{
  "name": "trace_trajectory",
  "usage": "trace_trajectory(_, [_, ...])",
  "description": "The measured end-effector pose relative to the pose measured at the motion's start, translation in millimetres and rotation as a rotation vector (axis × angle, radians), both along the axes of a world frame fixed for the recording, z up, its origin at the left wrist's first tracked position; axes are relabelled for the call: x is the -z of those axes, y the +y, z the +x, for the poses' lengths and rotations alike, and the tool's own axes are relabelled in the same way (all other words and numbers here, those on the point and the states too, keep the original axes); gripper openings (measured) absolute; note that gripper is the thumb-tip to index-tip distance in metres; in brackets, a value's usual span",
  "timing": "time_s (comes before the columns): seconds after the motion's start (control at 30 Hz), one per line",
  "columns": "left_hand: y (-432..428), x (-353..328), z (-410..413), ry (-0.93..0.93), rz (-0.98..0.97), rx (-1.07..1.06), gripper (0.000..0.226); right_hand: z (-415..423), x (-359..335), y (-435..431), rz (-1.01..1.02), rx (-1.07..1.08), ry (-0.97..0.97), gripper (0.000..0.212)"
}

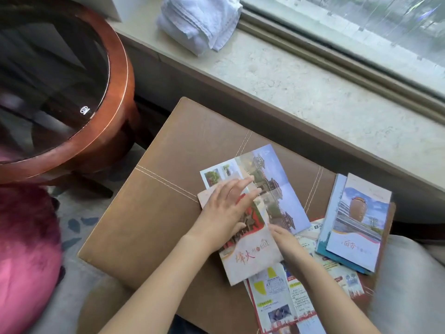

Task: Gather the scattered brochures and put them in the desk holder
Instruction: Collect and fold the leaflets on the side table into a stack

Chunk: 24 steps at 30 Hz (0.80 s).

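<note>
Several brochures lie on a brown leather ottoman (154, 213). My left hand (225, 209) rests flat, fingers spread, on a red and cream brochure (250, 259) stacked over a blue-sky building brochure (277, 186). My right hand (285, 239) touches the red brochure's right edge, its fingers partly hidden. To the right lies a stack topped by a brochure showing a brown jar (356, 225). Folded leaflets with dense print (289, 300) lie under my right forearm. No desk holder is in view.
A round wooden table with a dark glass top (115, 112) stands at the left. A pink cushion (26, 256) sits below it. A folded white towel (199, 22) lies on the marble windowsill (301, 92) behind the ottoman.
</note>
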<state>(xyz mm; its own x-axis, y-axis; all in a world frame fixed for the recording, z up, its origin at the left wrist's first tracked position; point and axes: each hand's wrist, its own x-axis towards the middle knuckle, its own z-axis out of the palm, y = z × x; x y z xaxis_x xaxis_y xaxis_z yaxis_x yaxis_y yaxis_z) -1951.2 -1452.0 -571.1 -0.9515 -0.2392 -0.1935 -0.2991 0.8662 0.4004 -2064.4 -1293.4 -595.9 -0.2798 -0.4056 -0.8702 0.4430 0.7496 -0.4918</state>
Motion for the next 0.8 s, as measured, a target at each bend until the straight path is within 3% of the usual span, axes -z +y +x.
trace_trajectory(0.1, [17,23,5,-0.028,0.203,-0.26,0.083,6,14,5,0.138,0.085,0.088,0.044])
trace_trajectory(0.23, [38,42,34,0.044,0.389,-0.973,0.077,16,24,13,0.09,-0.142,0.634,0.026])
trace_trajectory(0.33, [40,49,45,0.065,0.634,-1.317,0.072,21,27,5,0.105,-0.133,0.669,0.033])
trace_trajectory(0.53, [32,51,36,0.06,0.888,-1.466,0.058,37,31,-24,0.226,-0.162,0.591,0.029])
trace_trajectory(0.63, [27,50,38,0.056,0.986,-1.398,0.032,47,30,-26,0.244,-0.132,0.62,0.03])
trace_trajectory(0.7, [26,47,41,0.049,0.969,-1.342,0.019,51,26,-21,0.157,-0.041,0.544,0.03])
trace_trajectory(0.8, [34,33,40,0.123,1.012,-1.284,0.019,59,9,-13,-0.119,0.17,0.367,0.035])
